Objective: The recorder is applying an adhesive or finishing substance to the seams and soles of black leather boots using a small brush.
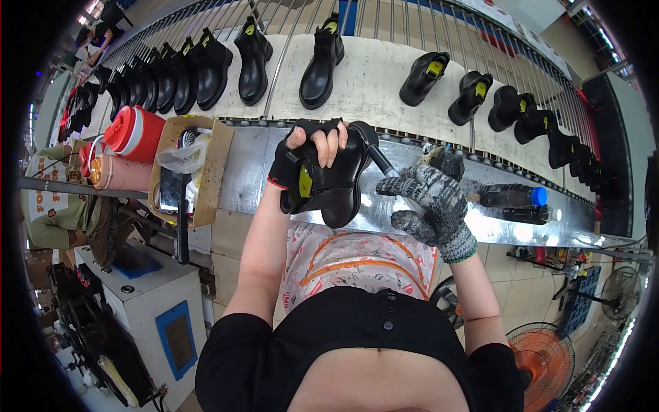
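Note:
A black ankle boot point(340, 196) with a yellow patch inside its opening is held above the metal work ledge. My left hand point(312, 147), in a black fingerless glove, is closed around it with the fingertips across its upper. My right hand point(436, 202) wears a grey knitted glove. Its fingers are closed on a slim tool point(382, 162) with a silver shaft and a dark front end, which meets the boot near its upper right edge. Whether the tool is a brush or something else cannot be made out. Beyond the right hand lies a dark, lumpy bundle point(447, 163).
Beyond the ledge point(247, 172), several black boots point(321, 65) stand along a white-covered roller conveyor point(374, 69). A cardboard box point(206, 199) and red jug point(137, 134) are at left. Blue-capped bottle point(511, 196) lies at right; an orange fan point(542, 357) is below.

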Action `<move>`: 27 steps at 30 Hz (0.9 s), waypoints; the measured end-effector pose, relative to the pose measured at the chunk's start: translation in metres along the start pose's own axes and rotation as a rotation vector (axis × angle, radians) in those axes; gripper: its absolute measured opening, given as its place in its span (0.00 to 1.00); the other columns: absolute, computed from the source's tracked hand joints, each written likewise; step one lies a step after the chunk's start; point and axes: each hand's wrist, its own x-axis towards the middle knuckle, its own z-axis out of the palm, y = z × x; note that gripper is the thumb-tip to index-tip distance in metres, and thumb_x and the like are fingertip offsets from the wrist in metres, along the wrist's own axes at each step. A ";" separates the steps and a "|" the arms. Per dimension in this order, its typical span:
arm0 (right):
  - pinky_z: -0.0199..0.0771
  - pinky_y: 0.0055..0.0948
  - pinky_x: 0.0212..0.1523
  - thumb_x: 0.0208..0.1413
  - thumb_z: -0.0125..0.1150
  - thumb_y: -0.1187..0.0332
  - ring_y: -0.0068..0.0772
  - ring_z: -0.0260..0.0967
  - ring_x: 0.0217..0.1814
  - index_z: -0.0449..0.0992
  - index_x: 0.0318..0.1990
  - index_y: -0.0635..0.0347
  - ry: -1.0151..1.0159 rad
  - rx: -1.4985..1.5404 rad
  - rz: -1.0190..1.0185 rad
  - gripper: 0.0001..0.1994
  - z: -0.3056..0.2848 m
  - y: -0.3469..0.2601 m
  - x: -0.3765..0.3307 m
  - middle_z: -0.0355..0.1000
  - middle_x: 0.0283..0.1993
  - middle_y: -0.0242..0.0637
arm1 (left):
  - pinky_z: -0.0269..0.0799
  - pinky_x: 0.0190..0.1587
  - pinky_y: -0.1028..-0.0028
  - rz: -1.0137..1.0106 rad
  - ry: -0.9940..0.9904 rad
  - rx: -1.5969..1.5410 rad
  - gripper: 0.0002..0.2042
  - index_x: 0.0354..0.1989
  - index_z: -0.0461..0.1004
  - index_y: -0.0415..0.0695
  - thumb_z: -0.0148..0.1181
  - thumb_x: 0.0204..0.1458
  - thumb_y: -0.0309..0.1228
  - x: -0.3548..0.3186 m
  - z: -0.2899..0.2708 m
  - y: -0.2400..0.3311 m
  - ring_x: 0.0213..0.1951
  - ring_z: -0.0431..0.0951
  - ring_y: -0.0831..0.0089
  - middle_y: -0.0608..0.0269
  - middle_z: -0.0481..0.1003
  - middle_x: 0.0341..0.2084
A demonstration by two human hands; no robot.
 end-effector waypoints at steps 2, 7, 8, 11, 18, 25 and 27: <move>0.67 0.37 0.49 0.48 0.57 0.45 0.38 0.68 0.48 0.79 0.47 0.39 -0.022 -0.009 -0.003 0.21 0.004 0.002 0.001 0.72 0.44 0.34 | 0.47 0.60 0.65 0.001 0.029 0.004 0.34 0.10 0.66 0.46 0.30 0.61 0.57 -0.001 -0.003 0.000 0.36 0.64 0.69 0.67 0.66 0.13; 0.68 0.33 0.36 0.42 0.63 0.52 0.35 0.68 0.38 0.77 0.49 0.39 0.079 -0.031 -0.111 0.22 0.036 0.011 0.003 0.68 0.37 0.31 | 0.51 0.57 0.68 0.022 0.132 -0.067 0.33 0.10 0.65 0.44 0.35 0.60 0.57 -0.006 -0.016 0.002 0.35 0.63 0.67 0.63 0.63 0.12; 0.67 0.33 0.35 0.42 0.62 0.50 0.35 0.67 0.38 0.76 0.49 0.38 0.103 -0.011 -0.125 0.23 0.043 0.012 0.004 0.68 0.37 0.32 | 0.51 0.56 0.69 0.025 0.162 -0.076 0.33 0.10 0.65 0.44 0.35 0.59 0.57 -0.008 -0.019 0.002 0.35 0.62 0.68 0.64 0.63 0.12; 0.67 0.34 0.35 0.43 0.58 0.47 0.36 0.67 0.38 0.76 0.50 0.37 0.106 -0.020 -0.142 0.24 0.062 0.016 0.003 0.68 0.38 0.32 | 0.52 0.54 0.71 0.025 0.209 -0.112 0.33 0.10 0.64 0.45 0.34 0.59 0.58 -0.014 -0.027 0.001 0.36 0.61 0.68 0.65 0.63 0.13; 0.67 0.34 0.38 0.47 0.55 0.51 0.35 0.67 0.43 0.73 0.54 0.34 0.055 0.017 -0.162 0.23 0.095 0.027 -0.002 0.69 0.43 0.32 | 0.49 0.58 0.70 0.086 0.247 -0.181 0.33 0.11 0.65 0.45 0.31 0.60 0.58 -0.020 -0.044 0.001 0.36 0.61 0.68 0.64 0.63 0.14; 0.68 0.34 0.40 0.49 0.56 0.57 0.35 0.68 0.43 0.75 0.51 0.35 0.040 0.091 -0.108 0.19 0.116 0.028 -0.012 0.70 0.43 0.32 | 0.50 0.58 0.68 0.125 0.269 -0.177 0.34 0.12 0.65 0.45 0.29 0.61 0.57 -0.026 -0.060 0.000 0.36 0.62 0.68 0.65 0.63 0.15; 0.68 0.35 0.39 0.49 0.56 0.58 0.35 0.68 0.41 0.77 0.49 0.36 0.062 0.119 -0.115 0.17 0.121 0.033 -0.014 0.70 0.41 0.33 | 0.51 0.57 0.68 0.125 0.280 -0.192 0.34 0.12 0.65 0.44 0.29 0.61 0.57 -0.028 -0.062 0.000 0.36 0.62 0.68 0.65 0.64 0.15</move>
